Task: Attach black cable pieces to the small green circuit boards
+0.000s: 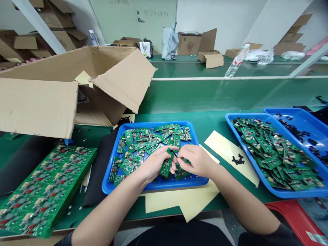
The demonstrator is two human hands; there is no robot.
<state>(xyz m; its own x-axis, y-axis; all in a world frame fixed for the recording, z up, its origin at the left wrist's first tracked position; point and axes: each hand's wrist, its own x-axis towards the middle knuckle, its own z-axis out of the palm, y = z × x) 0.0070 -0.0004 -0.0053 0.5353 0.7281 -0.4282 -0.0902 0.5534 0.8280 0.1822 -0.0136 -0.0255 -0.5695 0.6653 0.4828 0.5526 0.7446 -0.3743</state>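
My left hand (156,164) grips a small green circuit board (166,166) over the blue tray (159,186) in front of me. Close against it, my right hand (198,160) is closed in a pinch at a small black part (174,153) by the board's upper end. Whether that part is seated on the board or only touching it, I cannot tell. Loose circuit boards (142,141) lie scattered in the tray under both hands. To the right, several black parts (238,159) rest on a yellow paper sheet (222,145).
A stack of unsplit board panels (48,188) stands at the left beside a black pad (98,171). Behind them sits an open cardboard box (38,106). At right, one blue tray (252,171) holds piled boards; another tray (294,112) holds black parts. A water bottle (237,61) leans farther back.
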